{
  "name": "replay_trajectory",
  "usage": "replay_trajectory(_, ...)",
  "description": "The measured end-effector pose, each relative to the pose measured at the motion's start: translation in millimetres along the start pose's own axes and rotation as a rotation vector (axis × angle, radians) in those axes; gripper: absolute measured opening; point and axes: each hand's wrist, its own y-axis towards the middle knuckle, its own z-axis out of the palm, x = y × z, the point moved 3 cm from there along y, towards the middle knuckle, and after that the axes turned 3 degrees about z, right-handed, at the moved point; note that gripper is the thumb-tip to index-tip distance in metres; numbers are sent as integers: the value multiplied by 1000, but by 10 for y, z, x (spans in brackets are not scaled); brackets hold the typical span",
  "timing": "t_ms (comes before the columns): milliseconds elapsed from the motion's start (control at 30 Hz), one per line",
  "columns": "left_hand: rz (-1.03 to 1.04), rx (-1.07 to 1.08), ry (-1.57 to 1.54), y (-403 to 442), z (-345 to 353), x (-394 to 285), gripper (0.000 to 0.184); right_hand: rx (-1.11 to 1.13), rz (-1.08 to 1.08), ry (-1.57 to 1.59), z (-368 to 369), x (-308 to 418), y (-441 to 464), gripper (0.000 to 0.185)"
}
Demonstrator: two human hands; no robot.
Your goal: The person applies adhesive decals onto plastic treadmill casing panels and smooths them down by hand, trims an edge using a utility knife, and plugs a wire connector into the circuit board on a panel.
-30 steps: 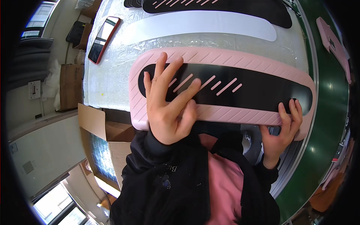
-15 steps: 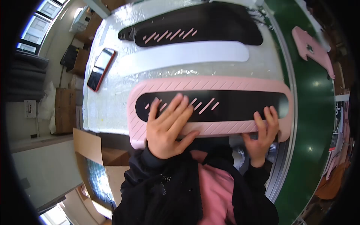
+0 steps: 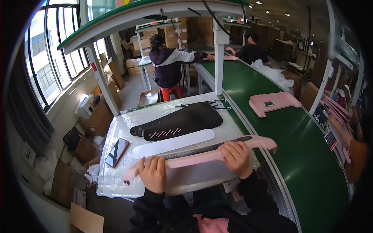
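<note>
A pink panel (image 3: pixel 190 160) with a black slotted inlay is tilted above the near part of the table. My left hand (image 3: pixel 154 174) has its fingers wrapped over the panel's near edge, left of its middle. Right of the middle, my right hand (image 3: pixel 236 158) grips the same edge. Just beyond the panel lies a long white strip (image 3: pixel 175 143) with rounded ends. Behind that, black slotted sheets (image 3: pixel 186 119) are stacked and fanned out.
A red-edged phone (image 3: pixel 117 152) lies on the film-covered table (image 3: pixel 110 182) at left. To the right runs a green conveyor (image 3: pixel 303 155) carrying another pink part (image 3: pixel 274 103). Two people (image 3: pixel 168 64) (image 3: pixel 253 49) are farther off. A white post (image 3: pixel 219 66) rises behind the table.
The view has lifted to show the room. The panel has gone from lying face up to tilted edge-on, and both hands have moved from its face to gripping its near edge.
</note>
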Motion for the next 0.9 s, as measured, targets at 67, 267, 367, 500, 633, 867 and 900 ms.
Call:
replay_trajectory(67,25,4,-78,113,-53,130,35,-63,-63,-26,-174,-55,245,30)
replay_trajectory(267,307,-446,-235,370,-378,-395,28,129,120,-159,-1029,-437,37,17)
replay_trajectory(367,352,-545,-345,332,-301,-583,24,-2,497,-114,-1472,-956,-613,21)
replay_trajectory(500,290,-362,-612,274,43,-599,19,102,1179,-453,-2190,-1722,-1567,33)
replay_trajectory(633,85,-145,-841,223,552,-510,16,-55,1355,-685,-2447,-2563,-2466,31)
replay_trajectory(867,-65,13,-950,186,879,-444,13,57,1766,-741,-1758,-3804,-3297,32)
replay_trajectory(900,-69,25,-930,187,916,-434,13,61,1769,-745,-1678,-3844,-3226,32)
